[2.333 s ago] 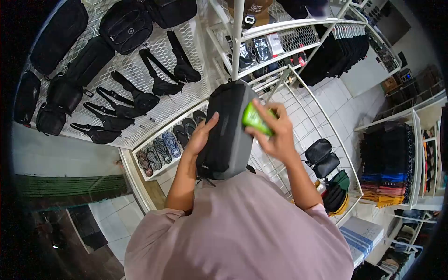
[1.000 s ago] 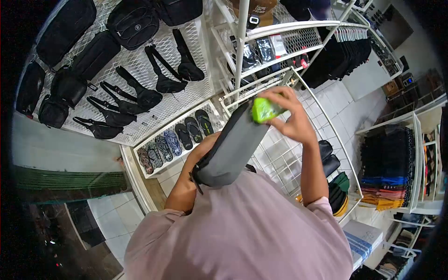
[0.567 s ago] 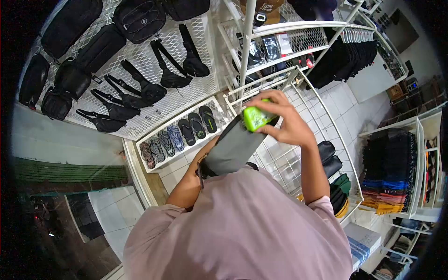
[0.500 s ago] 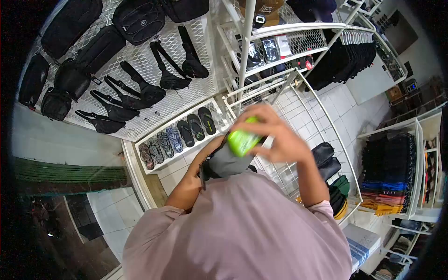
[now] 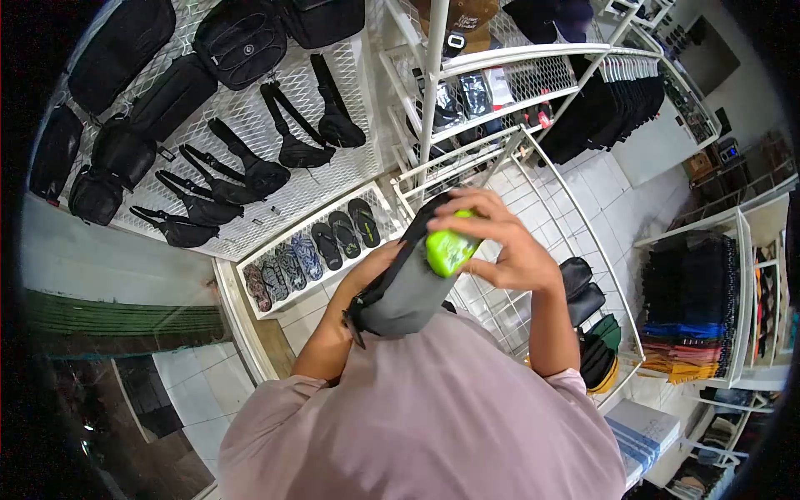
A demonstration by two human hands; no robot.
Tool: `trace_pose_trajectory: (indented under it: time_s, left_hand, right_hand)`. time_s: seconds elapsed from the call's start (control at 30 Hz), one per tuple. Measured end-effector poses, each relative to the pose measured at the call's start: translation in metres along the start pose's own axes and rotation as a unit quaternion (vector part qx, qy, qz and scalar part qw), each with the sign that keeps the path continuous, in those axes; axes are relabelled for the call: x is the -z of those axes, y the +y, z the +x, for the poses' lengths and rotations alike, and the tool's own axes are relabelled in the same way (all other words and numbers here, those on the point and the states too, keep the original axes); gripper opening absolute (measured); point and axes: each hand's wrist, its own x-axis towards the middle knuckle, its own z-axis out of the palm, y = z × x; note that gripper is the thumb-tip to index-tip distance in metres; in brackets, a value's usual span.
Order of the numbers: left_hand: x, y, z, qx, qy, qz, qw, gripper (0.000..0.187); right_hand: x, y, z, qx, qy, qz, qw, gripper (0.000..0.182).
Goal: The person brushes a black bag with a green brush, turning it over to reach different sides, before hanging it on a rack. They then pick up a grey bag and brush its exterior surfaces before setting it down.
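Note:
A grey and black bag point(image 5: 408, 292) is held up in front of my chest, tilted, with a black strap end at its lower left. My left hand point(image 5: 372, 265) supports it from the left, its fingers mostly hidden behind the bag. Against the bag's upper right side, my right hand point(image 5: 508, 246) grips a bright green object point(image 5: 450, 250) between thumb and fingers. The object looks smooth and rounded with pale patches; its kind cannot be made out.
Black bags point(image 5: 242, 46) and waist bags point(image 5: 300, 150) hang on a white mesh panel at left. Below is a box of flip-flops point(image 5: 362, 221). A white metal rack point(image 5: 583, 208) stands just ahead. Folded trousers point(image 5: 687, 292) fill shelves at right.
The bag has swung to a more slanted position, so more of its grey side and black edge shows. My right hand and the green object have shifted slightly right.

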Motion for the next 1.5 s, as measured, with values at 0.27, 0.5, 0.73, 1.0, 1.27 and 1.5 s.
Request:
trace_pose_trajectory:
  time_s: [0.27,0.5,0.73,1.0,1.27,1.5]
  left_hand:
    - [-0.011,0.024,-0.008,0.035,-0.017,-0.236,0.971,0.045]
    - [-0.011,0.02,-0.014,-0.193,-0.03,0.142,0.97,0.042]
    - [-0.012,0.012,-0.007,-0.101,0.025,0.082,0.991,0.035]
    - [0.038,-0.032,0.039,0.123,0.043,-0.136,0.982,0.039]
    - [0.026,-0.029,0.029,0.043,0.021,-0.147,0.988,0.037]
    - [0.041,-0.043,0.025,0.098,-0.004,-0.214,0.972,0.038]
  right_hand:
    - [0.022,0.04,-0.009,-0.04,0.103,0.023,0.994,0.064]
    - [0.022,0.063,-0.013,-0.136,0.138,0.141,0.971,0.068]
    - [-0.035,-0.029,0.008,0.055,-0.03,0.126,0.99,0.064]
    - [-0.005,0.022,-0.004,-0.059,0.043,-0.034,0.997,0.064]
    - [-0.016,0.032,-0.005,-0.04,0.044,0.016,0.998,0.066]
    - [-0.005,0.024,-0.019,-0.068,0.081,0.014,0.994,0.067]
